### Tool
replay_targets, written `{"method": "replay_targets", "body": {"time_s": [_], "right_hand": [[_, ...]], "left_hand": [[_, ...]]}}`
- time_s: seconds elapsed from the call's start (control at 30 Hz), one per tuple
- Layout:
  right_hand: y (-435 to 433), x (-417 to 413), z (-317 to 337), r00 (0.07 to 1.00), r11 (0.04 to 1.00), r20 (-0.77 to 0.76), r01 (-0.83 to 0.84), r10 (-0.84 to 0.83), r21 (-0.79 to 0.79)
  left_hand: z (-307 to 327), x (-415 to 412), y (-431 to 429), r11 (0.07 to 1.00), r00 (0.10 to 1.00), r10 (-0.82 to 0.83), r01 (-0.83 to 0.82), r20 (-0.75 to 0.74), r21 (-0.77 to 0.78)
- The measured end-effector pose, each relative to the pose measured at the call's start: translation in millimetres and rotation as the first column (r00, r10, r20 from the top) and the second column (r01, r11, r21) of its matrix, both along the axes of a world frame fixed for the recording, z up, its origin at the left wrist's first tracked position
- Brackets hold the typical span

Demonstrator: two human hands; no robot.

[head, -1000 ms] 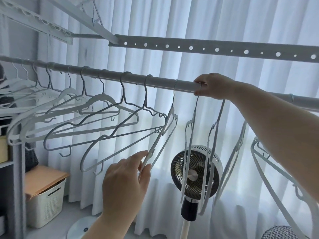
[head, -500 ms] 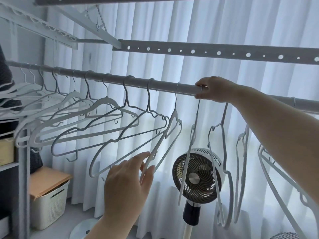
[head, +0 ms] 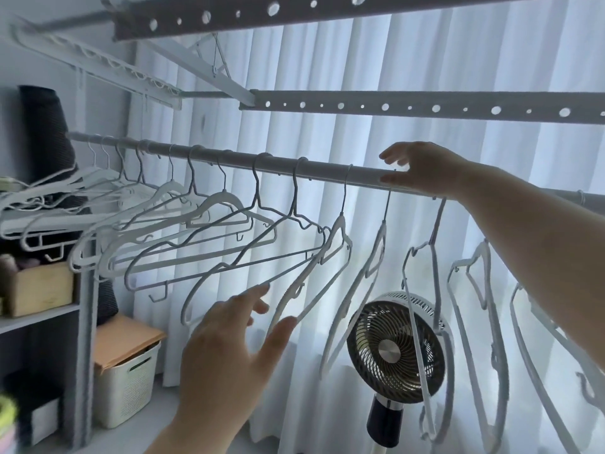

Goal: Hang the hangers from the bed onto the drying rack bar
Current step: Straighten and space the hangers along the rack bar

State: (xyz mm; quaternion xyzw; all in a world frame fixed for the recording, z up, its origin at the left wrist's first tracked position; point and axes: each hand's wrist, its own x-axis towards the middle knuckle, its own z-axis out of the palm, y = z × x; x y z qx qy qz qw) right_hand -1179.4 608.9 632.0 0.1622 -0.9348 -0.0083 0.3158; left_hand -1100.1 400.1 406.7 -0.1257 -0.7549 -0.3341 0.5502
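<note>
Though both are open, the left hand [head: 229, 339] touches a hanger [head: 341, 224] edge, the right hand [head: 425, 168] the bar [head: 327, 168].

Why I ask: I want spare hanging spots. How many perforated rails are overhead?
2. One perforated rail runs across the top of the view; the second lies lower, just above the round drying rack bar. More may be hidden beyond the frame.

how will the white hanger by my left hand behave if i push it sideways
Probably swings easily: the white hanger hangs only by a thin hook over the round bar. Its slim open frame looks light, so it may also slide along the bar. It could bump the grey hanger beside it.
</note>
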Motion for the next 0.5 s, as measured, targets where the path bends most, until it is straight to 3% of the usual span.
{"method": "replay_targets", "body": {"time_s": [0.23, 0.4, 0.5], "right_hand": [[-34, -6, 1, 1.0, 1.0, -0.016, -0.013, 0.013, 0.009], [-78, -21, 3, 1.0, 1.0, -0.022, 0.009, -0.009, 0.013], [-104, -31, -2, 0.997, 0.997, -0.01, 0.074, -0.073, 0.018]], "left_hand": [[14, -5, -45, 0.983, 0.981, 0.18, -0.182, -0.077, -0.019], [10, -35, -73, 0.995, 0.995, 0.098, -0.098, -0.019, -0.024], [3, -49, -89, 0.998, 0.998, -0.036, 0.039, 0.047, -0.047]]}}
